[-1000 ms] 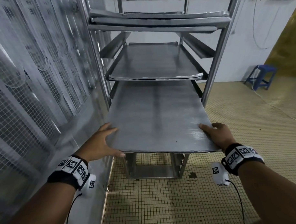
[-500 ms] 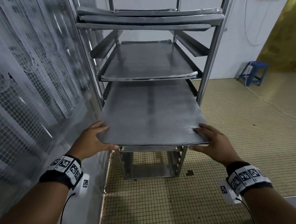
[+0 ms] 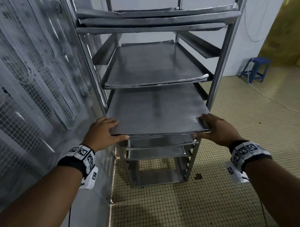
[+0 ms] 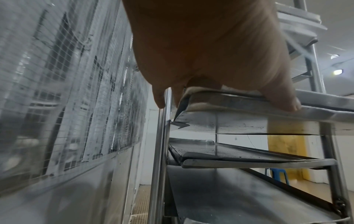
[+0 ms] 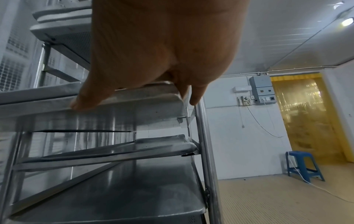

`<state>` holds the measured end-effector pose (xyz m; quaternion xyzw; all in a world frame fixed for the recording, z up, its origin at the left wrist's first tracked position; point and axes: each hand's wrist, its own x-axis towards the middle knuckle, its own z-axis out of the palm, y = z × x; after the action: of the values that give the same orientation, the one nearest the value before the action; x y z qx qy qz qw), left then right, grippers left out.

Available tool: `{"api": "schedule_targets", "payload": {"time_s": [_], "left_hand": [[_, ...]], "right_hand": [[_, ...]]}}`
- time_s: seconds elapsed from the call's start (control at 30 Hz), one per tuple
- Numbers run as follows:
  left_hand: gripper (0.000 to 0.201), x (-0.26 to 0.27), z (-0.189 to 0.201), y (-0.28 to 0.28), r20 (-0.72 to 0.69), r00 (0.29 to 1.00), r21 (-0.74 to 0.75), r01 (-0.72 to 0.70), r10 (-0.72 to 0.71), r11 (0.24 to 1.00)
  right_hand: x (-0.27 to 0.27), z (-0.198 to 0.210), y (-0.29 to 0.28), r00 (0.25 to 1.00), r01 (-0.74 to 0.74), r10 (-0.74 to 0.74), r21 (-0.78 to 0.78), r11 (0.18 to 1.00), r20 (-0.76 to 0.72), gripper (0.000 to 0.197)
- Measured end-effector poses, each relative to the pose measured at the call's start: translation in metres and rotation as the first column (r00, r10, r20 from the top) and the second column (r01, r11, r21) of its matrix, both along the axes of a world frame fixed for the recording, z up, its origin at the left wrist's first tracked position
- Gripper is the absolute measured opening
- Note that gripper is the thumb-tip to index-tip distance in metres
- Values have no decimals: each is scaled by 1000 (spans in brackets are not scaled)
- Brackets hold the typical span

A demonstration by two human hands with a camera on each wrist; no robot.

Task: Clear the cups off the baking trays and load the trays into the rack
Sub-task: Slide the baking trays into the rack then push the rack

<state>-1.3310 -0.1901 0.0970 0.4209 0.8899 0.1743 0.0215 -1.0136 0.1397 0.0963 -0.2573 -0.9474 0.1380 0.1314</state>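
Note:
A flat steel baking tray (image 3: 154,110) lies on a middle pair of runners in the tall steel rack (image 3: 220,65), most of it inside and its near edge sticking out. My left hand (image 3: 111,129) grips the near left corner, fingers on top, thumb under the front rim. My right hand (image 3: 207,127) grips the near right corner the same way. The left wrist view has my left hand (image 4: 210,78) over the tray corner (image 4: 239,121) beside the rack post. The right wrist view has my right hand (image 5: 143,75) on the tray rim (image 5: 134,115). No cups are in view.
More trays fill the rack: one just above (image 3: 152,69), several at the top (image 3: 157,20), others below (image 3: 158,149). A mesh-panelled metal wall (image 3: 36,75) runs close on the left. A blue stool (image 3: 256,69) and a white cable (image 3: 273,100) lie on the tiled floor at right.
The tray has slid deeper into the rack with both hands still at its near corners. Far less of it sticks out now.

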Motion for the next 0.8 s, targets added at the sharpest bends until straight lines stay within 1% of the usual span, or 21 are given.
{"api": "schedule_targets", "payload": {"time_s": [0.03,0.1,0.17,0.27,0.37,0.4,0.5,0.53,0.6,0.73,0.8], "left_hand": [[116,-5,1,4,2,1000,-5,6,-6,1000],[120,-12,2,12,25,1000,3,13,-13,1000],[114,-19,4,21,42,999,8,6,-6,1000],[105,-26,7,35,59,998,27,-14,12,1000],[109,-32,10,49,78,996,66,-39,34,997],[105,-33,11,53,80,996,82,-52,45,995],[82,-37,13,68,68,995,114,-85,77,990],[78,-39,13,74,60,995,117,-87,80,989],[76,-43,12,83,58,995,110,-92,86,990],[75,-51,14,97,58,994,92,-101,96,991],[75,-54,14,102,64,993,92,-107,101,990]], "right_hand": [[-5,4,3,1000,-6,6,9,1000,14,79],[-16,11,10,999,-9,9,7,1000,32,86],[-26,12,21,999,-14,14,-5,1000,38,92],[-41,11,36,999,-2,2,-4,1000,44,83],[-55,8,52,1000,-11,11,-5,1000,9,76],[-59,8,57,1000,-17,17,-6,1000,-3,77],[-71,3,74,1000,-16,16,5,1000,-2,82],[-75,4,78,1000,-9,9,5,1000,-10,80],[-81,6,84,1000,-1,0,-19,1000,-21,79],[-90,9,103,999,-38,38,-49,998,-10,98],[-93,6,112,998,-50,49,-31,998,-26,102]]}}
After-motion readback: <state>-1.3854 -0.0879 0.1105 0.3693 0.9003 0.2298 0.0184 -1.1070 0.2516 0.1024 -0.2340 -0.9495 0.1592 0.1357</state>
